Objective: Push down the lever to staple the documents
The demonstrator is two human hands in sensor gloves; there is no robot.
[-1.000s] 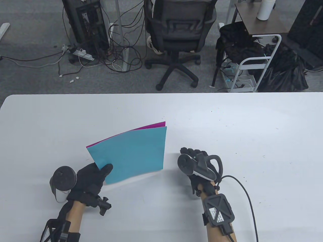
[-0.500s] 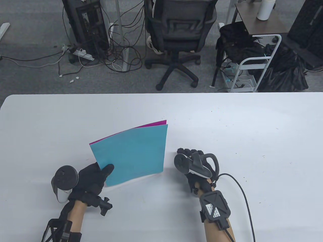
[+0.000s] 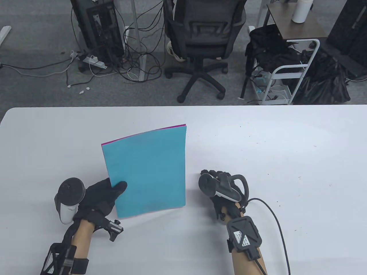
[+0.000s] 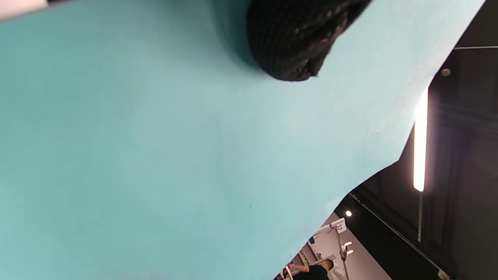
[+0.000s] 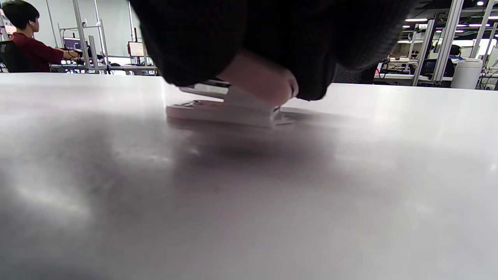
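Table view shows the left hand pinching the lower left corner of the blue sheets, thumb on top, holding them lifted and tilted over the table near its front edge, a magenta sheet edging out along the top. Just right of the sheets, the right hand lies closed over the white stapler, which stands on the table. Right wrist view shows the gloved fingers resting on the stapler's top, its metal mouth showing at the left.

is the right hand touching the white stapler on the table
Touching. In the right wrist view the gloved right hand lies directly on top of the white stapler, no gap between them; the stapler's base sits on the white table.
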